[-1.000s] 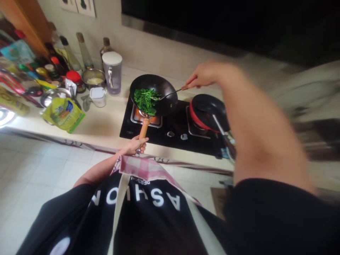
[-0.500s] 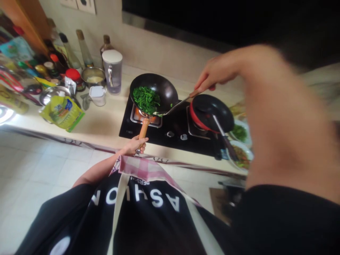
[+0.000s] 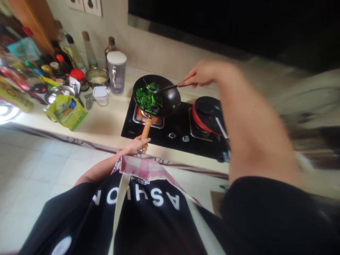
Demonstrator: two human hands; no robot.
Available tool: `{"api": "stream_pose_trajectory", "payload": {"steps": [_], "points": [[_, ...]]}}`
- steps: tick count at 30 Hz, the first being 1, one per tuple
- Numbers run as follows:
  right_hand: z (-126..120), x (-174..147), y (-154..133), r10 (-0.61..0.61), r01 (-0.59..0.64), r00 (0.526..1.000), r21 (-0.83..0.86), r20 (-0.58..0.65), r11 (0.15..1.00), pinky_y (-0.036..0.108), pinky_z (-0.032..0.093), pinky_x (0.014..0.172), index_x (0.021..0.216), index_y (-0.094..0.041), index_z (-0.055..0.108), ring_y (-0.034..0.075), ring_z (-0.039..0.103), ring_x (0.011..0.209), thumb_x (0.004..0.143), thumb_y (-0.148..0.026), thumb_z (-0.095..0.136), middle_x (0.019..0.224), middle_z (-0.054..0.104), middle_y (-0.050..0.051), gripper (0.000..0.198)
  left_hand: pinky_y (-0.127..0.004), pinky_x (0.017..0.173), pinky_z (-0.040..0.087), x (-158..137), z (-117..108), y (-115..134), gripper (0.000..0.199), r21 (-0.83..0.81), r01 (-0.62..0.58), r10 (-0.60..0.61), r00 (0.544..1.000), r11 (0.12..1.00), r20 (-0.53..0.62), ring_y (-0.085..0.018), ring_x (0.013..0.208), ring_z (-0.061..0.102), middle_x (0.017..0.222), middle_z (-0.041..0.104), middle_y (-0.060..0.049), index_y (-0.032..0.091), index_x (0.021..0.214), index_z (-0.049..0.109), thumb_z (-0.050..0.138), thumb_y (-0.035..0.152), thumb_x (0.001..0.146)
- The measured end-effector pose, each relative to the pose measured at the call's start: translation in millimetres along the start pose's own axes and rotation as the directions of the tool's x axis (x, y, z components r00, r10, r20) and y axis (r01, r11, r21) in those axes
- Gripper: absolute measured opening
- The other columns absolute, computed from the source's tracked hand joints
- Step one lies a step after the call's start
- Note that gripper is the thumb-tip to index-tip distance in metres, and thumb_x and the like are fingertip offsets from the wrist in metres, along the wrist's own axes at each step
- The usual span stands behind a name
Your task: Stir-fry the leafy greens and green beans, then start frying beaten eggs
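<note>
Step in hand, as judged: the stirring or turning of greens in the wok. The greens lie inside the wok, heaped against its left side, with one small scrap apart on the right of the bowl. The wok stands on the left burner of the stove; orange shows beneath it, though whether this is flame cannot be confirmed.

Left hand: on the near side of the wok, fingers wrapped around its wooden handle, thumb laid along the top. The grip appears firm.

Right hand: beyond the wok's right rim and above it, fingers closed around the end of a spatula. Blur prevents a finding on each fingertip. The spatula slants down into the wok, its head at the far edge of the greens; whether it bears a load cannot be told.

Surroundings: a red pan stands right of the wok, partly hidden by the right forearm. A pitcher stands left of the wok; a yellow bag lies farther left.

Next move, as judged: it calls for a steady left hold while the spatula head works under the heap, kept low enough that no leaves spill over the rim.
</note>
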State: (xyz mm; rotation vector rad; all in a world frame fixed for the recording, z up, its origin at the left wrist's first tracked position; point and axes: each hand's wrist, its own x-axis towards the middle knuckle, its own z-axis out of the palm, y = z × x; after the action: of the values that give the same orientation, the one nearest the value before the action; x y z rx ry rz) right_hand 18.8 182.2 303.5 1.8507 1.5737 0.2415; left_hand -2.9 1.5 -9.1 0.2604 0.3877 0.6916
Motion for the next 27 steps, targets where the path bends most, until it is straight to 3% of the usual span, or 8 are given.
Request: {"api": "stream_pose_trajectory", "payload": {"steps": [4,10,14,17,20,24,27], "points": [[18.2,-4.0,-15.9,-0.054,0.054,0.999,-0.071,0.009,0.996,0.01,0.03,0.058,0.116,-0.005,0.075,0.0,0.052,0.063,0.086,-0.027,0.07,0.07,0.065,0.0,0.038,-0.017,0.035,0.033,-0.9,0.5,1.0,0.033,0.003,0.006,-0.006,1.0,1.0,0.0,-0.006,0.035,0.041,0.055,0.046,0.009,0.022,0.088,0.041,0.073,0.03,0.087],[-32.0,-12.8,11.5,0.075,-0.049,0.988,-0.187,0.134,0.981,0.011,0.025,0.057,0.115,-0.002,0.074,-0.007,0.042,0.05,0.078,-0.028,0.073,0.063,0.06,-0.004,0.046,-0.017,0.035,0.034,2.7,-1.9,-2.2,0.03,0.013,0.002,-0.002,1.0,1.0,0.003,-0.007,0.035,0.041,0.056,0.047,0.008,0.022,0.09,0.041,0.071,0.028,0.088],[-26.7,-16.0,-0.2,0.112,-0.077,0.957,-0.139,0.267,0.987,0.012,0.015,0.055,0.116,0.003,0.071,-0.009,0.035,0.05,0.081,-0.023,0.065,0.064,0.055,-0.007,0.044,-0.018,0.034,0.034,3.4,-2.2,-2.6,0.03,0.002,0.004,-0.004,1.0,1.0,0.01,-0.007,0.036,0.041,0.056,0.047,0.008,0.022,0.089,0.042,0.071,0.028,0.088],[-7.4,-16.3,-10.9,0.032,-0.017,0.975,-0.071,0.221,0.997,0.012,0.018,0.058,0.119,-0.001,0.072,-0.008,0.033,0.053,0.086,-0.024,0.065,0.066,0.055,-0.006,0.041,-0.017,0.035,0.034,2.6,-1.8,-2.2,0.032,-0.001,0.005,-0.005,1.0,1.0,0.004,-0.007,0.036,0.041,0.056,0.047,0.008,0.022,0.09,0.041,0.072,0.03,0.088],[-7.8,-14.3,-1.7,-0.043,0.053,0.987,-0.062,0.156,0.997,0.015,0.028,0.062,0.123,-0.011,0.074,-0.003,0.038,0.058,0.089,-0.033,0.068,0.071,0.059,-0.002,0.041,-0.017,0.035,0.034,2.2,-1.7,-2.5,0.033,0.003,0.001,-0.001,1.0,1.0,0.001,-0.006,0.036,0.041,0.057,0.047,0.008,0.022,0.09,0.041,0.073,0.03,0.087],[-22.2,-11.8,15.2,-0.019,0.022,0.994,-0.028,0.108,0.999,0.021,0.038,0.07,0.131,-0.016,0.07,0.003,0.047,0.066,0.096,-0.035,0.063,0.086,0.068,0.006,0.041,-0.017,0.036,0.034,3.1,-2.9,-3.6,0.029,0.009,-0.009,0.009,1.0,1.0,0.018,-0.006,0.037,0.041,0.057,0.047,0.008,0.022,0.092,0.041,0.069,0.027,0.09],[-8.2,-11.0,6.0,-0.032,0.03,0.998,0.037,0.058,0.999,0.023,0.04,0.072,0.135,-0.014,0.067,0.005,0.049,0.07,0.098,-0.032,0.059,0.093,0.069,0.009,0.042,-0.017,0.036,0.033,3.2,-3.2,-3.0,0.026,0.005,-0.007,0.007,1.0,1.0,0.02,-0.006,0.037,0.041,0.058,0.046,0.008,0.021,0.092,0.041,0.067,0.026,0.092]]}}
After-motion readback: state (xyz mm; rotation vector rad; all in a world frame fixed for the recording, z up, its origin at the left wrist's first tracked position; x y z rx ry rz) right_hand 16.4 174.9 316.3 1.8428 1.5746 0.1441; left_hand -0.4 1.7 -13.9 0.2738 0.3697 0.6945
